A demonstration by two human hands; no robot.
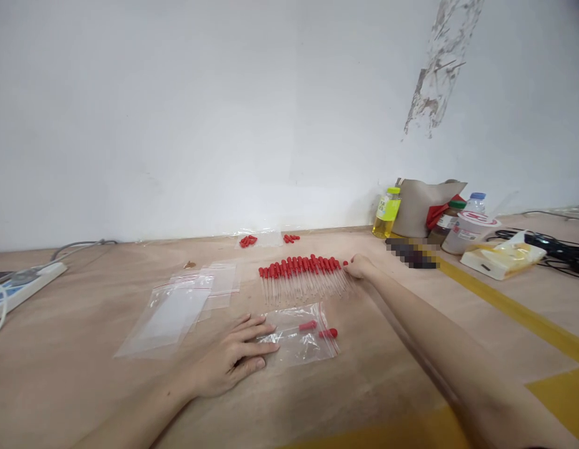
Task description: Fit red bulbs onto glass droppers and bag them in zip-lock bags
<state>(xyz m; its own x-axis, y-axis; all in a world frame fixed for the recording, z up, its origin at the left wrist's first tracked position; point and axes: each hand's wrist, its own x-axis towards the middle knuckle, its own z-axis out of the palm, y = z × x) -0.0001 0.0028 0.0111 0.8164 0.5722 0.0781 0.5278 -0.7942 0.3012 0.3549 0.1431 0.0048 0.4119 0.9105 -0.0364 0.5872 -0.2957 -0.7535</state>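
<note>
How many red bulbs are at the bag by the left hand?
2: one red bulb within the outline of the bag, the other red bulb at its red-striped end. None seem hidden.

The tabletop [364, 374] has a smooth, faintly shiny tan surface (wood or brown paper, hard to say which). Around its middle, the droppers [299, 267] pair smooth, rubbery red bulbs with clear stems, either glass or plastic. Thin, glossy, clear plastic makes up the zip-lock bags [177, 318] toward the left edge. Smooth white plastic encases the power strip [50, 274] there; beyond the back edge, the matt wall [200, 125] has a rough, flaking patch [437, 81].
</note>
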